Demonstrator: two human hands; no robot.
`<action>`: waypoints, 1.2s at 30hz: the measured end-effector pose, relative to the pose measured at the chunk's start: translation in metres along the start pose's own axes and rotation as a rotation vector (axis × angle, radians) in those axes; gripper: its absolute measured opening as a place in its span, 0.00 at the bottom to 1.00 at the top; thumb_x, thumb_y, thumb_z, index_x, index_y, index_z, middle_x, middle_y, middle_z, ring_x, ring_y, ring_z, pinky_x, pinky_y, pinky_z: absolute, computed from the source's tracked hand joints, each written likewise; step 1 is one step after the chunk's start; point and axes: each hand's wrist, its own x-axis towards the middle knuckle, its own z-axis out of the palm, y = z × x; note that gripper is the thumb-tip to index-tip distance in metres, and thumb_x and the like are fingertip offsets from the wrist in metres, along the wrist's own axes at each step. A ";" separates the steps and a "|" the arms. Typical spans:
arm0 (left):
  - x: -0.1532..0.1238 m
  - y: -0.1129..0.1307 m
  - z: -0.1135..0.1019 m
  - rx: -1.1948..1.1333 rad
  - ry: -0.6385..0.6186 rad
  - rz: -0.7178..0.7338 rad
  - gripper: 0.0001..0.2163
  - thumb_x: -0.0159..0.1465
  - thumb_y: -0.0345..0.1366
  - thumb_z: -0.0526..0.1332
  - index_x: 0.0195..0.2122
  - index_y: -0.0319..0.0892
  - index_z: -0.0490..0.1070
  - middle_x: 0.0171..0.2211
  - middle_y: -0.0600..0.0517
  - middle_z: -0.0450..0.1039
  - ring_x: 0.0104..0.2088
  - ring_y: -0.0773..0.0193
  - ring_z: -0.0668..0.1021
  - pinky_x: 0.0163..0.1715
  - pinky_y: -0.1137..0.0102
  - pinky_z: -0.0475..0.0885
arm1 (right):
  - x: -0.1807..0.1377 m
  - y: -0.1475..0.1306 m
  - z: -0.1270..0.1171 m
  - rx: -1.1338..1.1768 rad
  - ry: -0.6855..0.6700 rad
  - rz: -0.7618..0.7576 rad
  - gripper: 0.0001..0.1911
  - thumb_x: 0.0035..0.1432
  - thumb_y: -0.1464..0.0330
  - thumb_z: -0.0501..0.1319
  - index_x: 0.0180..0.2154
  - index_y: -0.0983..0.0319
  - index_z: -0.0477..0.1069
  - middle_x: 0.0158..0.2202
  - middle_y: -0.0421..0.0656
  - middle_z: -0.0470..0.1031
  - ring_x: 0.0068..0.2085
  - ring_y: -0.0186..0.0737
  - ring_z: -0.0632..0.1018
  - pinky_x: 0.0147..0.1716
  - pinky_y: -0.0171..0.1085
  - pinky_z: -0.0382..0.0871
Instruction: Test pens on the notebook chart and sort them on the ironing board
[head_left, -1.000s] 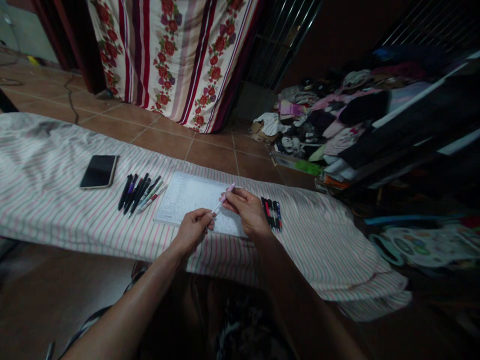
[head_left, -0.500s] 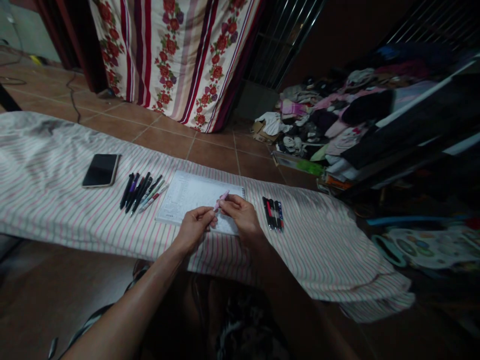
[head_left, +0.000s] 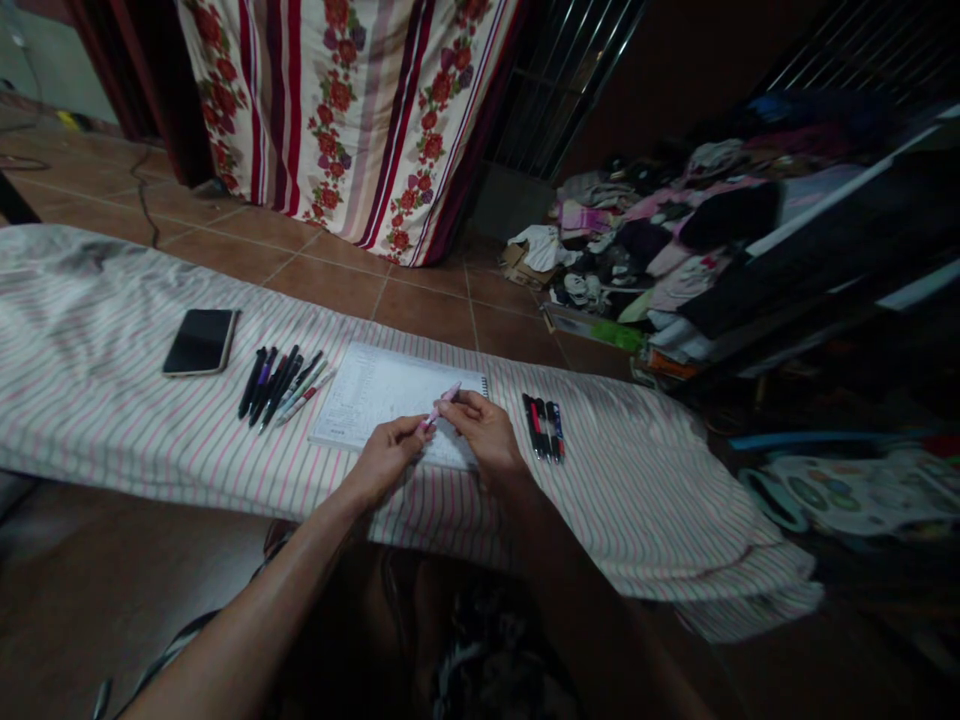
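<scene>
A pink pen [head_left: 451, 391] is held at a slant above an open notebook [head_left: 390, 382] with writing on its page. The fingertips of my right hand [head_left: 486, 432] pinch the pen's upper part. At its lower end, the thumb and fingers of my left hand [head_left: 390, 450] are closed on it, hiding the tip. Left of the notebook lies a loose group of several pens [head_left: 279, 385], mostly dark, with a few white ones. On the right, several more pens [head_left: 544, 428] lie side by side in a neat row.
A dark-screened phone [head_left: 200, 342] rests on the striped cloth [head_left: 637, 480] at the left. Beyond the tiled floor hangs a floral curtain [head_left: 360, 130]. A heap of clothes [head_left: 645, 230] and a tray-like pale object [head_left: 862, 495] are at the right.
The left fingers have drawn closer around the pen's lower end, and the pen's lower part shows a little more between the hands. The pens and notebook lie as before.
</scene>
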 end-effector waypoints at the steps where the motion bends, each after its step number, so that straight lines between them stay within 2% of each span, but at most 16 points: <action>1: 0.000 0.000 0.000 0.009 -0.010 0.019 0.13 0.50 0.40 0.64 0.33 0.37 0.77 0.30 0.50 0.75 0.33 0.65 0.72 0.37 0.70 0.63 | 0.000 0.000 -0.001 -0.003 0.004 0.002 0.17 0.39 0.60 0.67 0.31 0.63 0.72 0.27 0.42 0.76 0.27 0.34 0.72 0.26 0.33 0.61; 8: -0.001 0.001 -0.001 0.137 -0.046 0.022 0.12 0.54 0.41 0.60 0.30 0.37 0.76 0.25 0.51 0.73 0.27 0.67 0.70 0.31 0.71 0.63 | 0.001 0.000 -0.001 0.050 0.005 -0.028 0.20 0.37 0.61 0.68 0.35 0.61 0.73 0.28 0.42 0.76 0.31 0.37 0.74 0.32 0.36 0.65; 11: -0.003 0.005 0.002 0.094 -0.053 0.017 0.11 0.54 0.41 0.61 0.28 0.36 0.75 0.22 0.52 0.71 0.25 0.68 0.69 0.29 0.72 0.64 | -0.002 -0.001 0.003 0.036 0.004 -0.029 0.18 0.38 0.62 0.68 0.34 0.62 0.74 0.27 0.41 0.76 0.29 0.36 0.75 0.33 0.37 0.66; 14: -0.005 0.008 0.004 0.040 -0.014 0.025 0.11 0.53 0.40 0.61 0.26 0.36 0.73 0.21 0.53 0.69 0.24 0.69 0.69 0.28 0.72 0.65 | -0.005 -0.001 0.009 0.040 0.009 -0.050 0.13 0.38 0.63 0.67 0.29 0.62 0.72 0.24 0.39 0.74 0.27 0.35 0.74 0.30 0.35 0.67; 18: -0.006 0.004 0.005 0.102 0.018 0.067 0.10 0.54 0.39 0.60 0.27 0.36 0.73 0.21 0.53 0.69 0.23 0.69 0.68 0.26 0.73 0.63 | -0.008 0.005 0.017 0.014 0.027 -0.080 0.11 0.40 0.62 0.66 0.24 0.61 0.68 0.20 0.37 0.71 0.22 0.33 0.71 0.23 0.33 0.64; 22: -0.006 -0.003 0.005 0.141 0.055 0.107 0.10 0.55 0.39 0.59 0.33 0.37 0.74 0.22 0.53 0.69 0.26 0.67 0.70 0.28 0.73 0.64 | -0.008 0.012 0.020 -0.104 0.084 -0.088 0.13 0.41 0.59 0.64 0.25 0.61 0.67 0.20 0.37 0.69 0.20 0.32 0.69 0.19 0.32 0.60; 25: -0.005 -0.007 0.005 0.105 0.085 0.123 0.15 0.55 0.38 0.59 0.43 0.38 0.70 0.22 0.55 0.69 0.26 0.67 0.71 0.29 0.73 0.66 | -0.009 0.013 0.019 -0.221 0.161 -0.106 0.14 0.41 0.58 0.64 0.25 0.61 0.68 0.20 0.36 0.67 0.19 0.30 0.66 0.17 0.30 0.56; 27: -0.005 -0.009 0.005 0.105 0.096 0.154 0.17 0.55 0.38 0.59 0.46 0.39 0.68 0.22 0.55 0.69 0.26 0.67 0.72 0.31 0.73 0.66 | -0.010 0.011 0.018 -0.255 0.177 -0.105 0.14 0.41 0.57 0.64 0.24 0.62 0.67 0.20 0.36 0.65 0.19 0.29 0.65 0.17 0.30 0.56; 32: -0.005 -0.012 0.005 0.147 0.042 0.186 0.15 0.57 0.41 0.58 0.42 0.39 0.73 0.28 0.51 0.73 0.33 0.62 0.74 0.37 0.70 0.67 | -0.015 0.009 0.020 -0.249 0.168 -0.087 0.16 0.42 0.56 0.63 0.22 0.61 0.63 0.20 0.34 0.62 0.18 0.29 0.66 0.18 0.31 0.58; 36: -0.008 -0.009 0.006 0.131 0.058 0.156 0.14 0.57 0.41 0.59 0.39 0.38 0.75 0.27 0.51 0.74 0.33 0.62 0.74 0.38 0.70 0.67 | -0.015 0.012 0.022 -0.227 0.171 -0.064 0.17 0.41 0.55 0.63 0.22 0.60 0.62 0.19 0.34 0.61 0.18 0.29 0.66 0.18 0.31 0.59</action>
